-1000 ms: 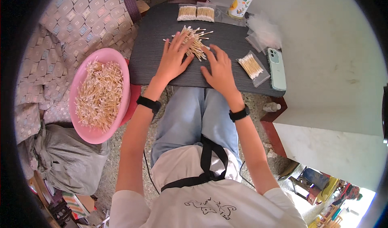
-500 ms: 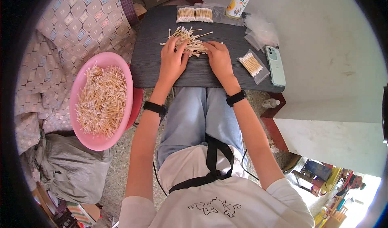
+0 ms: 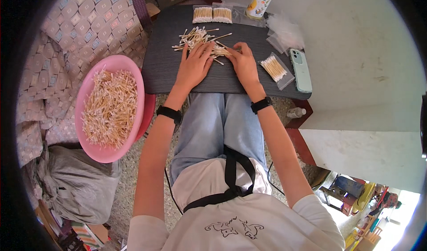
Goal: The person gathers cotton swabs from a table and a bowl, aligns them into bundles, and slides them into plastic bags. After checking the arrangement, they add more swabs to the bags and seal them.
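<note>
A dark wood-grain worktop (image 3: 163,75) lies under a loose pile of cotton swabs (image 3: 194,37). The left hand (image 3: 195,66) bends over the pile's near side, fingers slightly spread; the right hand (image 3: 244,65) touches its right edge. Whether either grip is clamped on swabs, I cannot tell. Light, level pressure should align them best.

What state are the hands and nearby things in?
Loose swabs: heaped, crisscrossed
Left hand: open, over the heap
Right hand: fingers bent, at heap's edge
Pink basin: filled with jumbled swabs
Rear packets: filled, side by side
Nearer packet: filled, flat
Clear bags: loosely piled
Tabletop bottle: upright
Phone: lying camera side up
</note>
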Demonstrator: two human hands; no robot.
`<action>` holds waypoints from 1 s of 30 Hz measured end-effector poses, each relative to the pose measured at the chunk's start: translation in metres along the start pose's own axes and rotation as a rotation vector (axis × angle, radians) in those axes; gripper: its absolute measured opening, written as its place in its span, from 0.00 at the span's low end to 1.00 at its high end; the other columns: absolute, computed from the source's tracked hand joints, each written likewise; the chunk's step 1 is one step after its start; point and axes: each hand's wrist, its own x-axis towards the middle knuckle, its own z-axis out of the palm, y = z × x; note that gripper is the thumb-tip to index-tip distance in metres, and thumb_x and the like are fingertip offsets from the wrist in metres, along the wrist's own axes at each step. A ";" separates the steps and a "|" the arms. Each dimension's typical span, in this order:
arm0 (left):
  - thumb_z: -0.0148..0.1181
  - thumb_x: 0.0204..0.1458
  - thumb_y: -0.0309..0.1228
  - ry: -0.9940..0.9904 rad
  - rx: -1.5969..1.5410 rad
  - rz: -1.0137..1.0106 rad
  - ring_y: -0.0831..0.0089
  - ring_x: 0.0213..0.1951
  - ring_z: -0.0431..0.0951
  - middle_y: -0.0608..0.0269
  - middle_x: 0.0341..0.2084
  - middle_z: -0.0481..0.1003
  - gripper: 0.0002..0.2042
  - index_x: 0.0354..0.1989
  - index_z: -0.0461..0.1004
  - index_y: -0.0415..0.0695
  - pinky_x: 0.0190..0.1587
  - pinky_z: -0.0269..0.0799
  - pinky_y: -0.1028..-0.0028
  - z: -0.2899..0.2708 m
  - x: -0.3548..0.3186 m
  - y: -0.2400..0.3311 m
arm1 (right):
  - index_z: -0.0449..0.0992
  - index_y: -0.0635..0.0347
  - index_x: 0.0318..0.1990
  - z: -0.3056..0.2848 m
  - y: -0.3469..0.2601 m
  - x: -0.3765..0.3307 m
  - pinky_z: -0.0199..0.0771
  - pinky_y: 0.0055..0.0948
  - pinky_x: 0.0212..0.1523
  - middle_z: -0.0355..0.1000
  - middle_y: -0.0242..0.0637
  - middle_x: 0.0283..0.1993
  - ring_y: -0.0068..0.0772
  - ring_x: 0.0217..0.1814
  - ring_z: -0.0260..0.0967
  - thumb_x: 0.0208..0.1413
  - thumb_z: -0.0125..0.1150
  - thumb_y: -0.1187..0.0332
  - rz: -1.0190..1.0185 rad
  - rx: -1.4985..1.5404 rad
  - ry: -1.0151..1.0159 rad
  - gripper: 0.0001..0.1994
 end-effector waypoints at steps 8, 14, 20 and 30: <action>0.46 0.59 0.35 0.137 0.142 -0.109 0.68 0.61 0.61 0.64 0.54 0.68 0.18 0.57 0.67 0.48 0.65 0.47 0.53 0.011 0.008 -0.002 | 0.74 0.63 0.41 -0.009 0.009 -0.002 0.70 0.39 0.44 0.66 0.41 0.43 0.45 0.44 0.66 0.52 0.58 0.73 0.019 -0.047 0.096 0.09; 0.47 0.59 0.33 0.253 0.129 -0.153 0.67 0.62 0.60 0.60 0.55 0.67 0.18 0.57 0.67 0.45 0.65 0.46 0.52 0.008 0.007 -0.005 | 0.75 0.62 0.43 -0.026 -0.008 -0.018 0.69 0.39 0.45 0.66 0.41 0.43 0.45 0.44 0.65 0.50 0.59 0.74 -0.079 0.067 -0.059 0.11; 0.48 0.58 0.32 0.240 -0.152 0.037 0.61 0.63 0.59 0.56 0.58 0.64 0.20 0.59 0.63 0.42 0.65 0.48 0.54 -0.007 -0.006 0.012 | 0.70 0.60 0.53 -0.036 -0.013 -0.041 0.63 0.41 0.55 0.67 0.40 0.51 0.44 0.55 0.63 0.50 0.60 0.70 -0.127 -0.011 -0.120 0.20; 0.50 0.57 0.35 -0.097 -0.053 0.152 0.61 0.65 0.56 0.54 0.62 0.59 0.25 0.63 0.58 0.40 0.66 0.50 0.59 -0.012 -0.044 0.055 | 0.65 0.60 0.60 -0.039 -0.015 -0.060 0.54 0.41 0.66 0.58 0.42 0.65 0.41 0.68 0.53 0.57 0.52 0.70 -0.184 -0.089 -0.269 0.22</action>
